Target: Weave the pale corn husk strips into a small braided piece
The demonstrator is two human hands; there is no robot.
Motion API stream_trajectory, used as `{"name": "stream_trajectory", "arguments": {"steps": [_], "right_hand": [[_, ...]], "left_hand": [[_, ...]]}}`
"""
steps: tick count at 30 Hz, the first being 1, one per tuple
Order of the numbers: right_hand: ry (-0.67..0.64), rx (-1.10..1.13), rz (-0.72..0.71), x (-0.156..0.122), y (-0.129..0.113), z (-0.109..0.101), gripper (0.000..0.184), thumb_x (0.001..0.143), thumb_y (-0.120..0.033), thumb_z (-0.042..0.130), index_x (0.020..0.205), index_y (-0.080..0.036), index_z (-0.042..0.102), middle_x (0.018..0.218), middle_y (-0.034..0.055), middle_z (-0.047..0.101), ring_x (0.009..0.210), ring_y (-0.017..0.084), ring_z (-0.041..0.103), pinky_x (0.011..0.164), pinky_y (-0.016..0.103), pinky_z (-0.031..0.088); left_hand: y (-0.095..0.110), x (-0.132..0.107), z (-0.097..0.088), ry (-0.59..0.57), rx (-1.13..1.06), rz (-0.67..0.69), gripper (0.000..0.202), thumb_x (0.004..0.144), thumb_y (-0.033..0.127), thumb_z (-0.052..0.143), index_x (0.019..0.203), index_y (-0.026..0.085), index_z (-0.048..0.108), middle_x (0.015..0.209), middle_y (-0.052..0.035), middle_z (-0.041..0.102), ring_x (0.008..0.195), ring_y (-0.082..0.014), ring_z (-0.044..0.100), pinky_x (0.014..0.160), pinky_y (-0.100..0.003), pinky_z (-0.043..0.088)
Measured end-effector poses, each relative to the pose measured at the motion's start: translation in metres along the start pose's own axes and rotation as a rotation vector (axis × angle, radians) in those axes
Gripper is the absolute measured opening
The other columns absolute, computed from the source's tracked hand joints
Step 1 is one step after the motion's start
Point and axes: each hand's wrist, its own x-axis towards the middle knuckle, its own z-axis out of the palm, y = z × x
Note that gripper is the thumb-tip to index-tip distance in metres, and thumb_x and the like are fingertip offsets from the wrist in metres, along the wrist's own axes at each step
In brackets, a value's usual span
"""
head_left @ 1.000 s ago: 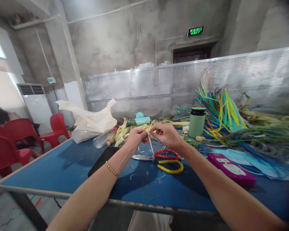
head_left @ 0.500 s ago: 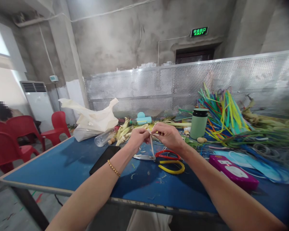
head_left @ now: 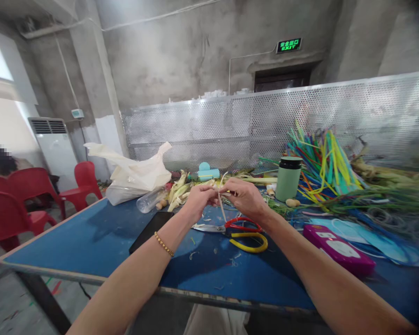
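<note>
"Left grip (head_left: pixel 203 199), mid-frame: how is it set?"

"Narrow, fingertips pinching a pale strip (head_left: pixel 222 207) at frame centre, apparently to steady it."

"Moving rightward?"

"Scissors (head_left: pixel 226 229) lie below the strip on the blue desk (head_left: pixel 91 237), perhaps kept close for easy reach. Right grip (head_left: pixel 243 196) pinches the strip too, likely for fine control. Right of centre, a green canister (head_left: pixel 288 181) stands upright, apart from the fingers."

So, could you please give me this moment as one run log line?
left hand: pinching strip | right hand: pinching strip | scissors: on table | jar: upright, right of hands
</note>
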Motion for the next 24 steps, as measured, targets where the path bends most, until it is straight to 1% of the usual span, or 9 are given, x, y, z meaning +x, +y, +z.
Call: {"name": "stream_trajectory", "arguments": {"steps": [4, 9, 13, 17, 19, 21, 23, 24], "right_hand": [[0.02, 0.017, 0.002, 0.0, 0.002, 0.001, 0.011, 0.08, -0.014, 0.062, 0.083, -0.019, 0.071, 0.079, 0.0037, 0.064, 0.074, 0.014, 0.059, 0.066, 0.024, 0.042], [0.028, 0.05, 0.006, 0.001, 0.001, -0.001, 0.013, 0.078, -0.012, 0.063, 0.084, -0.02, 0.072, 0.08, 0.0029, 0.065, 0.075, 0.014, 0.06, 0.068, 0.024, 0.043], [0.02, 0.042, -0.001, 0.001, 0.001, -0.001, 0.015, 0.077, -0.01, 0.061, 0.082, -0.019, 0.072, 0.08, 0.0034, 0.066, 0.077, 0.015, 0.06, 0.069, 0.025, 0.043], [0.011, 0.017, -0.004, 0.002, 0.0, -0.003, 0.016, 0.079, -0.012, 0.058, 0.084, -0.02, 0.071, 0.082, 0.0042, 0.066, 0.078, 0.015, 0.06, 0.069, 0.026, 0.044], [0.056, -0.001, -0.008, 0.003, -0.001, -0.007, 0.019, 0.08, -0.012, 0.055, 0.088, -0.02, 0.07, 0.086, 0.0053, 0.065, 0.082, 0.016, 0.059, 0.073, 0.027, 0.044], [0.129, -0.039, -0.008, 0.005, -0.004, -0.013, 0.02, 0.08, -0.011, 0.053, 0.09, -0.019, 0.068, 0.089, 0.0066, 0.065, 0.087, 0.017, 0.058, 0.077, 0.029, 0.044], [0.153, -0.085, 0.005, 0.005, -0.007, -0.016, 0.017, 0.082, -0.013, 0.052, 0.086, -0.017, 0.067, 0.085, 0.0067, 0.064, 0.083, 0.017, 0.057, 0.077, 0.029, 0.042], [0.131, -0.097, 0.02, 0.005, -0.01, -0.017, 0.016, 0.083, -0.015, 0.052, 0.083, -0.016, 0.067, 0.08, 0.0059, 0.064, 0.077, 0.016, 0.056, 0.073, 0.028, 0.041]], "left_hand": [[0.002, -0.003, 0.001, -0.02, -0.026, -0.011, 0.011, 0.065, 0.018, 0.067, 0.066, 0.008, 0.063, 0.055, -0.0047, 0.058, 0.05, -0.0111, 0.055, 0.054, -0.025, 0.042], [0.002, -0.002, -0.003, -0.036, -0.114, -0.058, 0.017, 0.061, 0.018, 0.074, 0.064, 0.008, 0.061, 0.056, -0.004, 0.058, 0.052, -0.0128, 0.058, 0.056, -0.026, 0.043], [0.001, 0.001, -0.004, -0.023, -0.078, -0.076, 0.016, 0.062, 0.018, 0.073, 0.064, 0.008, 0.06, 0.056, -0.0045, 0.058, 0.052, -0.0134, 0.059, 0.056, -0.026, 0.044], [-0.001, 0.003, -0.005, 0.044, -0.04, -0.056, 0.013, 0.061, 0.015, 0.071, 0.062, 0.009, 0.059, 0.054, -0.0037, 0.057, 0.051, -0.0119, 0.057, 0.05, -0.023, 0.039], [-0.003, 0.005, -0.006, 0.097, -0.057, -0.036, 0.012, 0.059, 0.014, 0.07, 0.062, 0.009, 0.059, 0.054, -0.0024, 0.056, 0.049, -0.0104, 0.055, 0.048, -0.022, 0.035], [-0.003, 0.007, -0.008, 0.14, -0.087, -0.018, 0.013, 0.059, 0.015, 0.07, 0.064, 0.009, 0.06, 0.054, -0.001, 0.056, 0.048, -0.0087, 0.053, 0.046, -0.021, 0.033], [-0.004, 0.009, -0.01, 0.172, -0.108, -0.004, 0.016, 0.058, 0.017, 0.071, 0.066, 0.009, 0.061, 0.054, 0.0, 0.055, 0.046, -0.0071, 0.05, 0.045, -0.02, 0.03], [-0.004, 0.01, -0.012, 0.183, -0.113, 0.004, 0.017, 0.057, 0.018, 0.072, 0.066, 0.009, 0.061, 0.055, 0.0001, 0.055, 0.045, -0.0065, 0.049, 0.044, -0.02, 0.03]]}}
